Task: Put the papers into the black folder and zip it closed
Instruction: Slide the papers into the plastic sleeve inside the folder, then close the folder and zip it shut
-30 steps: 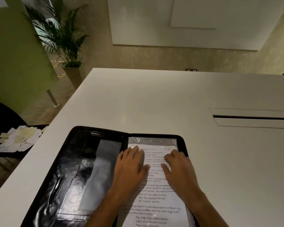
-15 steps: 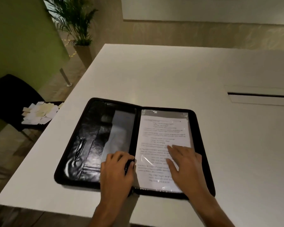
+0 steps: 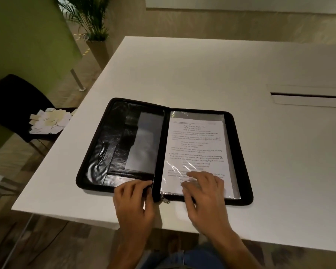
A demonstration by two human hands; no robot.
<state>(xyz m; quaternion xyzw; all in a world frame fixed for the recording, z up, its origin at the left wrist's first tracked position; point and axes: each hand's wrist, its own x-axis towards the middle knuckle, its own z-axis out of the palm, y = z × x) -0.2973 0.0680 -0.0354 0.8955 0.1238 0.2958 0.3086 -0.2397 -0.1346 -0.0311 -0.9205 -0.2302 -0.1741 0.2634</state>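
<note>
**Operator:** Where were the task items located?

**Instructor:** The glossy black zip-around folder [image 3: 109,152] lay open flat on the white counter [image 3: 182,70], near its front edge. The white printed papers [image 3: 198,144] lay on the right half, under a clear plastic sleeve [image 3: 229,152] and inside the zip border.

**Operator:** What was the state of each grip?

**Instructor:** The right hand [image 3: 204,191] lay on the lower part of the papers with its grip apart, fingers spread, holding nothing. The left hand [image 3: 134,200] sat at the lower edge of the left half, just beside the spine. Its fingers were bent. Whether its grip was clamped on that edge or only rested there could not be told.

**Operator:** Which step appeared to be in hand, and how was it best done?

**Instructor:** Probably seating the papers before closure. It was advisable to press the sheets flat and square, clear of the zip teeth on every side. The left cover was then to be folded over by its outer edge, and the right hand drawn out last. The metal zip pull [image 3: 166,200] sat at the foot of the spine, and the zip looked wholly undone.
</note>
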